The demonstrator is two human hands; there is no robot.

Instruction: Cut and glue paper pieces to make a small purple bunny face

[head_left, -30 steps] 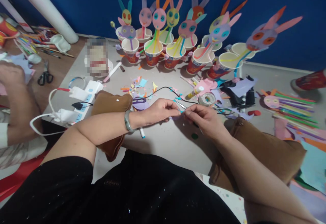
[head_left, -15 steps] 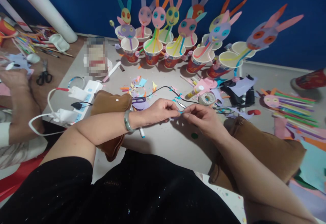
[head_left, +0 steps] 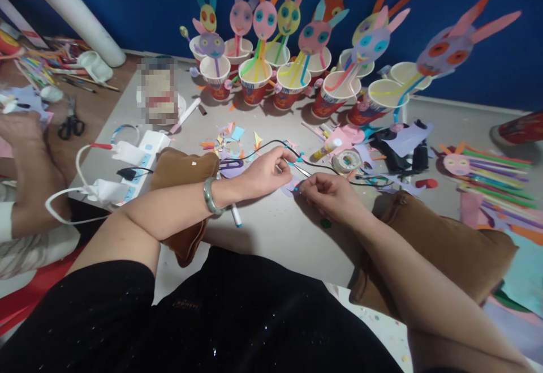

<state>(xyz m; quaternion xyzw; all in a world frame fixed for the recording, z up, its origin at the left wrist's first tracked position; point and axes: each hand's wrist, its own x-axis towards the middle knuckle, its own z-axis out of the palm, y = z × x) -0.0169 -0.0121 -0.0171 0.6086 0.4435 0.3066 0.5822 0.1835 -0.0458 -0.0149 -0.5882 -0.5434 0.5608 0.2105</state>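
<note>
A small purple paper piece [head_left: 289, 187] with a bit of blue at its edge shows between my hands. The thumb and forefinger of my right hand [head_left: 333, 196] are closed at its right edge, and the fingers hide part of it. Up and to the left is my left hand [head_left: 268, 172], a bangle [head_left: 211, 196] on its wrist. Its fingers are curled with the tips close together; whether anything tiny is between them cannot be made out. A pointed metal tool [head_left: 302, 171] lies just behind the fingertips, near blue paper scraps.
Paper cups [head_left: 292, 84] with rabbit-faced paper figures line the back. Glue stick [head_left: 328, 148], tape roll [head_left: 347, 161] and black cable [head_left: 271, 142] lie beyond my hands. Brown cushions [head_left: 436, 248] sit under my forearms. A power strip [head_left: 146, 163] and another person's arm [head_left: 25, 169] are at left.
My hands, together at the fingertips before, have come apart. The left has moved up and away, the right slightly down. More of the purple paper piece shows between them.
</note>
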